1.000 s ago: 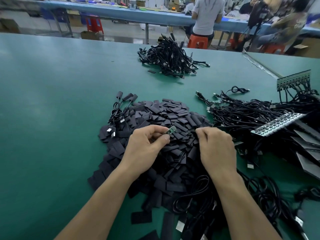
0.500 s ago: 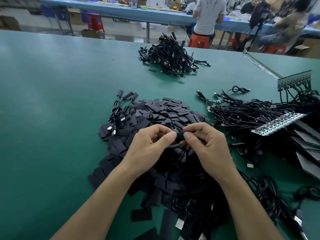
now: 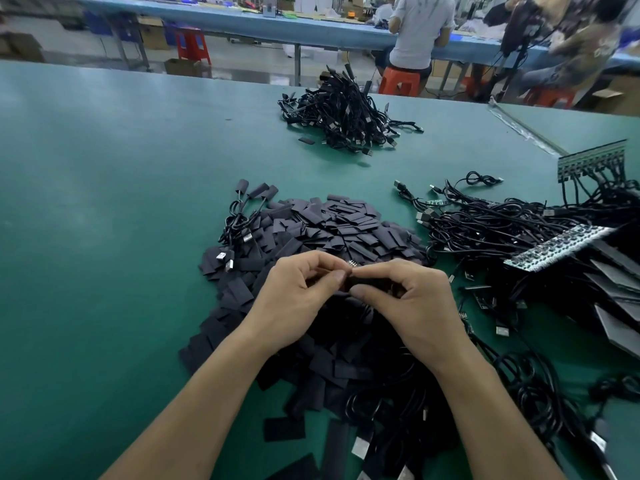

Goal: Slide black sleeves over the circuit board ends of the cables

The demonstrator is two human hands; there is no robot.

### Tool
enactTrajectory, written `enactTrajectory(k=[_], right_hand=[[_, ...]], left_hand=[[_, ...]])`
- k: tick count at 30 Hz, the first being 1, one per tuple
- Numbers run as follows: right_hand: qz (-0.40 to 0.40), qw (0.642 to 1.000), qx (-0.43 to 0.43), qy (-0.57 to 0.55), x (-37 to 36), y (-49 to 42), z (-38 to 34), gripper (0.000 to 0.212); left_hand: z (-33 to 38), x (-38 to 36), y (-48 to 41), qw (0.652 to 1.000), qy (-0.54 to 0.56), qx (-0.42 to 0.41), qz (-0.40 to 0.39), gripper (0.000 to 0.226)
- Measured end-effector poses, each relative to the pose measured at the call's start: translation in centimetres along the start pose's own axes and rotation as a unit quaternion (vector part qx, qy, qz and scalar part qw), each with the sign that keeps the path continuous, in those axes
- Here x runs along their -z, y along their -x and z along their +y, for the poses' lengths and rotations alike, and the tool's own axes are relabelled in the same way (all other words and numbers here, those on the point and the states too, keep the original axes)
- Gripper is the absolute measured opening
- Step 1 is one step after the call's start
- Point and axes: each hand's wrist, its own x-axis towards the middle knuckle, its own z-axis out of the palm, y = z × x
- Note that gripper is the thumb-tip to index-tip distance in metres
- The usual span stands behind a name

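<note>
My left hand (image 3: 298,299) and my right hand (image 3: 412,306) meet above a heap of flat black sleeves (image 3: 339,230). Between their fingertips is a black sleeve (image 3: 363,281) with the small circuit board end (image 3: 352,264) of a cable poking out at its top. My left hand pinches the board end and my right hand pinches the sleeve. The cable itself runs down out of sight behind my hands.
Three sleeved cables (image 3: 249,202) lie at the heap's left edge. A pile of cables (image 3: 346,112) sits at the far middle. Tangled bare cables (image 3: 502,233) and circuit board strips (image 3: 557,247) fill the right. People sit at a far bench (image 3: 242,19).
My right hand came over from the heap with a sleeve and met my left hand. The green board, bare a second ago, is now mostly inside the sleeve.
</note>
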Motion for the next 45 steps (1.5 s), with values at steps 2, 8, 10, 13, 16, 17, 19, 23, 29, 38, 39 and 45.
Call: enactTrajectory(k=[2,8,10,13,16,17,19,23,29,38,39,45], right_hand=[[-0.005,1.000,-0.017,-0.020,-0.1,0.0,-0.1,0.025],[0.002,0.999,-0.018,-0.039,-0.2,0.1,-0.4,0.027],[-0.005,0.999,-0.021,-0.028,-0.2,0.1,-0.5,0.030],[-0.005,1.000,-0.017,0.006,-0.3,0.0,-0.3,0.031],[0.000,1.000,-0.022,0.014,-0.2,0.0,0.0,0.028],[0.006,0.999,-0.029,0.010,-0.2,0.0,0.1,0.027],[0.024,0.998,-0.050,-0.016,0.0,-0.1,0.1,0.024],[0.057,0.991,-0.088,-0.085,0.5,-0.3,0.0,0.024],[0.041,0.990,-0.104,-0.089,0.5,-0.2,0.3,0.019],[0.018,0.992,-0.092,-0.087,0.8,-0.2,0.4,0.021],[0.014,0.991,-0.095,-0.094,0.8,-0.1,0.4,0.023],[-0.011,0.994,-0.092,-0.058,0.9,-0.1,0.6,0.027]], left_hand=[[0.0,0.0,0.0,1.000,0.011,0.001,-0.003,0.013],[-0.2,0.3,0.1,0.999,0.036,0.004,-0.011,0.018],[-0.3,0.3,0.0,0.999,0.035,0.007,-0.007,0.021],[-0.4,0.3,-0.1,0.999,0.041,0.013,-0.002,0.021],[-0.4,0.3,-0.1,0.999,0.040,0.016,0.015,0.015],[-0.4,0.4,-0.1,0.999,0.036,0.018,0.022,0.014],[-0.5,0.4,-0.2,0.999,0.031,0.022,0.028,0.014],[-0.5,0.6,-0.2,0.999,0.028,0.020,0.013,0.013],[-0.7,0.9,0.0,0.999,0.034,-0.009,-0.001,0.026],[-0.7,0.8,-0.1,0.999,0.018,-0.033,-0.011,0.028],[-0.7,0.9,-0.1,0.999,0.012,-0.033,-0.011,0.028],[-1.1,1.2,-0.2,0.999,-0.020,-0.017,-0.026,0.027]])
